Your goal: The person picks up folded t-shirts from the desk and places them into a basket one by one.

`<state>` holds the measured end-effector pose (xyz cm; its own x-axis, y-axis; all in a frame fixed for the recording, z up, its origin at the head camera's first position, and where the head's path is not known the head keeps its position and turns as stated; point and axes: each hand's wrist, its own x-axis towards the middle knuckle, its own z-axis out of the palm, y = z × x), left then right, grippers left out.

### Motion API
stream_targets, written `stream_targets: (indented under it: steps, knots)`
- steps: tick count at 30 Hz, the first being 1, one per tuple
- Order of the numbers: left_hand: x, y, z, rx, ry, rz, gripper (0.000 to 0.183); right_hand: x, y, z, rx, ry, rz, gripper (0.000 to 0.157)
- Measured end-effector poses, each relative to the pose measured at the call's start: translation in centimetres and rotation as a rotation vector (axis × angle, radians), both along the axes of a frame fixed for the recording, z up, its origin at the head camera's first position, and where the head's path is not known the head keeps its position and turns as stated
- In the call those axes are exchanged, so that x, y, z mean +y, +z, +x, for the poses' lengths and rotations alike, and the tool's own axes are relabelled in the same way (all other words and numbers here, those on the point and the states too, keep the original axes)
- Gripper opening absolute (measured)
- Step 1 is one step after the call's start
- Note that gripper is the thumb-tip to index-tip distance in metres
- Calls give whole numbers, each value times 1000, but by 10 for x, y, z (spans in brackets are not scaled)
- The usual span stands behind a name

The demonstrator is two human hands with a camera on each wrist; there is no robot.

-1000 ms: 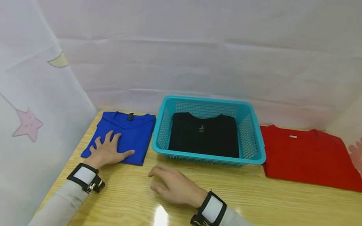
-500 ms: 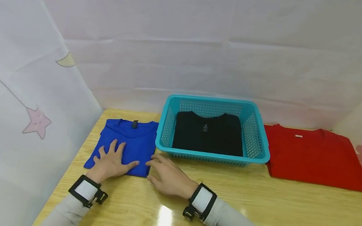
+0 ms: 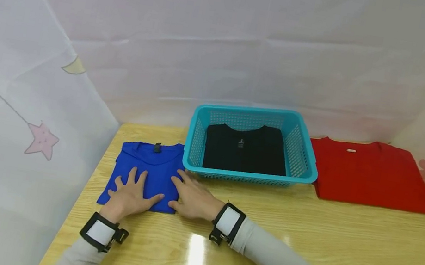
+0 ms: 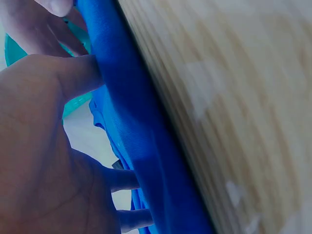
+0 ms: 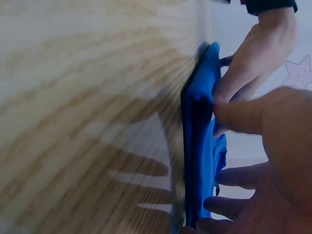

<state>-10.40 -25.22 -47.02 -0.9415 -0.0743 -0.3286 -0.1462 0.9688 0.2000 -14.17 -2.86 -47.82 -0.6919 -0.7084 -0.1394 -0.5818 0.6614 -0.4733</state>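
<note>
A folded blue T-shirt lies on the wooden table at the left, its dark neck label toward the wall. My left hand rests on the shirt's near half with fingers spread; in the left wrist view the thumb and fingertips touch the cloth. At the shirt's right edge is my right hand, its fingers extended over that side. The right wrist view shows the right hand's fingers along the folded edge of the blue T-shirt, with the left hand beyond.
A turquoise plastic basket stands just right of the blue shirt, holding a folded black T-shirt. Farther right lies a folded red T-shirt. White printed cloth walls bound the table at the back and sides.
The blue shirt has shifted toward me under my left hand, away from the back wall. My right hand has moved left onto the shirt's right edge.
</note>
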Motion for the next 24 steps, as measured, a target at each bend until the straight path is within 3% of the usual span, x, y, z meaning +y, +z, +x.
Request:
stream_targets:
  steps: [5, 13, 21, 24]
  knots:
    - [5, -3, 8, 22, -17, -3, 105, 4, -2, -1, -4, 4, 40, 73]
    - [6, 2, 20, 23, -38, -4, 102, 10, -1, 3, 81, 60, 59, 70]
    - [-12, 23, 34, -16, -154, 101, 88, 13, 1, 18, 170, 134, 131, 75]
    - [-24, 32, 33, -3, -148, 168, 74, 14, 3, 23, 176, 134, 124, 75]
